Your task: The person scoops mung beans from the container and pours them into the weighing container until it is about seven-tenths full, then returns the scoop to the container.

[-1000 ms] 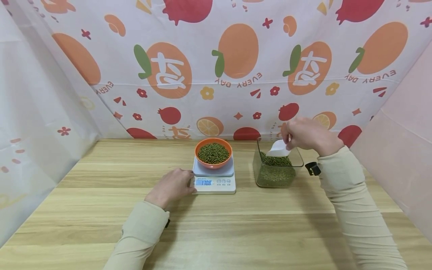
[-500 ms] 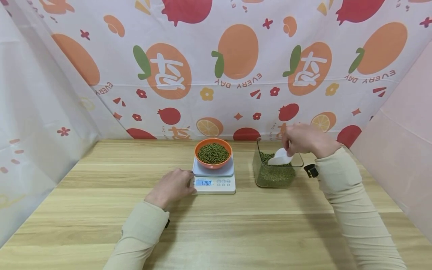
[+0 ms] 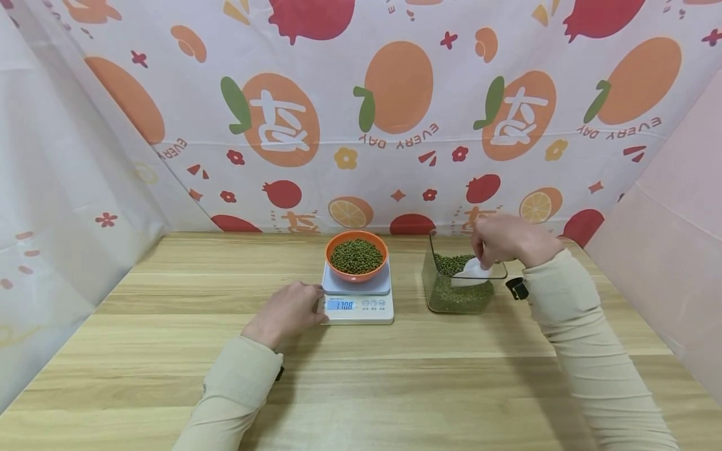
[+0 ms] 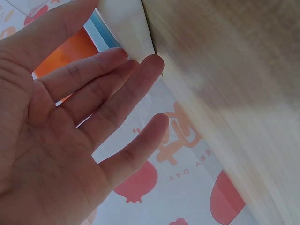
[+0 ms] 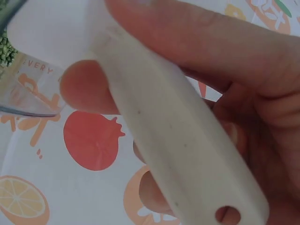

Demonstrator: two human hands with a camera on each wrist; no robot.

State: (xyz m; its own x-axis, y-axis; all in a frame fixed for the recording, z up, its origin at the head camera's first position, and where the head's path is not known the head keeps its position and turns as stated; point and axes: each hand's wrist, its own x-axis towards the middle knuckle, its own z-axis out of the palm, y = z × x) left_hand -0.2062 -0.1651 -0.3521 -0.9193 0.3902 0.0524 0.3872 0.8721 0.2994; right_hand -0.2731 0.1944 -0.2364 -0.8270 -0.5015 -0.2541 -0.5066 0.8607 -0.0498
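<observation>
With its fingers around the white handle, my right hand (image 3: pixel 513 239) holds a scoop (image 3: pixel 472 273). The handle, which has a hole in its end, fills the right wrist view. The scoop's bowl dips into a clear plastic container (image 3: pixel 428 285) of green mung beans (image 3: pixel 453 264), partly seen through its front wall. My left hand (image 3: pixel 289 311) rests with its fingers at the left edge of a white kitchen scale (image 3: pixel 366 316); the left wrist view shows those fingers loosely extended. On the scale stands an orange bowl (image 3: pixel 356 277) full of mung beans; the display reads 170.8.
All of this stands on a wood-grain table (image 3: pixel 361 394). Behind it hangs a white fruit-print cloth (image 3: pixel 338 94), close to the container and bowl. Bare tabletop lies between the scale and the container.
My right hand has moved down and slightly toward me, pushing the scoop deeper into the container's beans. The left hand and the scale reading stay the same.
</observation>
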